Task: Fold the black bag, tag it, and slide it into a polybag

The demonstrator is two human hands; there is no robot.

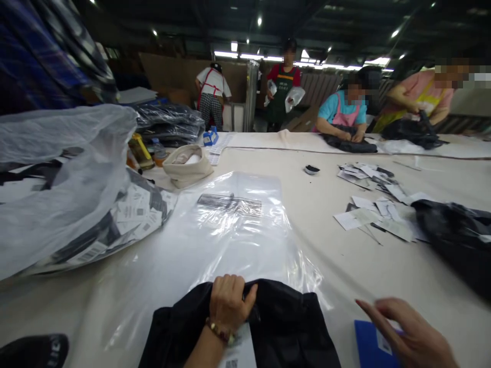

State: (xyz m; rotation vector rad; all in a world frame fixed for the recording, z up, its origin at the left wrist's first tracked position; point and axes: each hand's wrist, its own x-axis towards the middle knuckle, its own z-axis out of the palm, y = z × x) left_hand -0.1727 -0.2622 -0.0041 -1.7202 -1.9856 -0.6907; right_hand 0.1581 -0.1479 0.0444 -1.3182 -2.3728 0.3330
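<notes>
A black garment (291, 322) lies at the bottom middle of the table, its top edge over the near end of a clear plastic bag (233, 245) with printed text. My left hand (231, 301) is closed on that top edge, fingers wrapped over it. A white tag (243, 347) shows on the garment below my wrist. To the right, my right hand (412, 329) hovers at a flat blue item (370, 342) with a white label. Its index finger and thumb stretch out apart, and nothing shows between them; the other fingers are partly hidden.
A large plastic bag of tags (126, 214) bulges at the left, beside a beige fabric basket (187, 166). Loose tags (372, 209) and a dark garment (452, 235) lie to the right. Several people work beyond the table (318, 199).
</notes>
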